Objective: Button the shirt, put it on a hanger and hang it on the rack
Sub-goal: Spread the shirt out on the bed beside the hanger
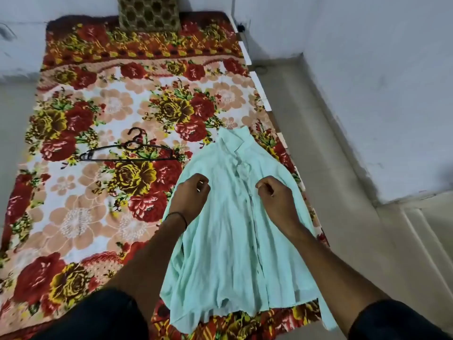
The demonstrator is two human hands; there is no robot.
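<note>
A pale mint-green shirt (230, 236) lies spread on the right side of a bed, collar away from me and hem toward me, its button placket running down the right of centre. My left hand (190, 195) hovers over the shirt's left chest with its fingers curled in. My right hand (275, 196) hovers beside the placket, fingers also curled. Neither hand visibly grips cloth. A thin black hanger (130, 150) lies flat on the bedcover to the left of the shirt's collar, hook pointing away from me.
The bed is covered by a floral blanket (81, 207) in red, yellow and peach. A patterned olive pillow (148, 12) leans at the head. Bare floor (326, 153) and pale walls lie to the right. No rack is in view.
</note>
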